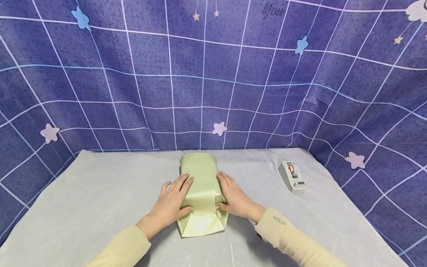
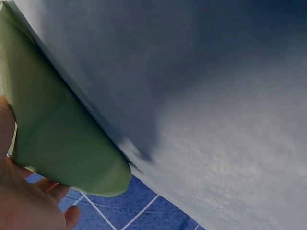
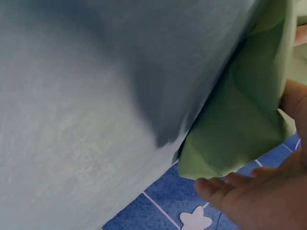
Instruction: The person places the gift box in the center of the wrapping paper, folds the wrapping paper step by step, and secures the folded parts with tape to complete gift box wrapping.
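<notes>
A package wrapped in light green paper (image 1: 200, 178) lies lengthwise on the table, its contents hidden. The near end has a folded paper flap (image 1: 202, 224) spread flat toward the person, with creased corners at both sides. My left hand (image 1: 171, 200) rests along the package's left edge, fingertips on the paper and thumb beside the flap's crease. On the right edge, my right hand (image 1: 236, 196) presses the side with extended fingers, its thumb at the fold. Both wrist views show the green side wall (image 2: 67, 124) with fingers along its upper edge.
A pale grey tape dispenser (image 1: 292, 177) with an orange-red core stands at the right of the table. Grey cloth (image 1: 113, 181) covers the table. Behind and to the sides hangs a blue gridded curtain (image 1: 186, 89) with stars.
</notes>
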`<action>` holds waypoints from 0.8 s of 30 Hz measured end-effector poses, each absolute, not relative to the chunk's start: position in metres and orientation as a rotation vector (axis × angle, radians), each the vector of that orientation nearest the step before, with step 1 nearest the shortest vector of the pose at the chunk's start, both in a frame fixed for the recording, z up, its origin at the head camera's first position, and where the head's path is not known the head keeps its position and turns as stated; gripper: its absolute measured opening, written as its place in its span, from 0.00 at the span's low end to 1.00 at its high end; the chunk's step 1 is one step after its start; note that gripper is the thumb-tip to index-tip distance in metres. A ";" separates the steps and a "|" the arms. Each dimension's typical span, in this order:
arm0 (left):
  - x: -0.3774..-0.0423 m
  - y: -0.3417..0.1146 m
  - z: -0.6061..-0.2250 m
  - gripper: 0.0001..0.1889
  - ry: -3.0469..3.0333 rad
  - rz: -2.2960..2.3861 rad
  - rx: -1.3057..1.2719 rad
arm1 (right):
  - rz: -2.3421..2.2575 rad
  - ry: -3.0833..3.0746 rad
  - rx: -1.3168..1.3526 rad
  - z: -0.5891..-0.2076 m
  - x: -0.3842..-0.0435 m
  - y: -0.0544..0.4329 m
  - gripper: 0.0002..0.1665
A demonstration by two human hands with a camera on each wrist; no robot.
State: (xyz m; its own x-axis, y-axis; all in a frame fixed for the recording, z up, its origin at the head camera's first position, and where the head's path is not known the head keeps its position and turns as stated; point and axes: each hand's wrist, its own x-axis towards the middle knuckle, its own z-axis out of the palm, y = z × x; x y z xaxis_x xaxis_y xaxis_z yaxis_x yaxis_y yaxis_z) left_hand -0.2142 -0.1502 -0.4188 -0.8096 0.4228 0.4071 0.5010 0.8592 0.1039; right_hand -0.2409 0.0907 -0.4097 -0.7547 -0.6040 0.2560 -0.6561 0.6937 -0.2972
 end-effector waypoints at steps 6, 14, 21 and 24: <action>-0.214 -0.147 -0.419 0.48 -2.673 -0.273 -0.654 | 0.473 -2.782 0.853 -0.407 -0.230 0.092 0.27; -0.215 -0.147 -0.420 0.48 -2.672 -0.260 -0.647 | 0.304 -2.725 0.831 -0.410 -0.219 0.091 0.30; -0.214 -0.146 -0.421 0.48 -2.672 -0.268 -0.651 | 0.316 -2.790 0.824 -0.411 -0.216 0.084 0.26; -0.214 -0.146 -0.421 0.48 -2.671 -0.277 -0.647 | 0.352 -2.804 0.832 -0.412 -0.215 0.081 0.23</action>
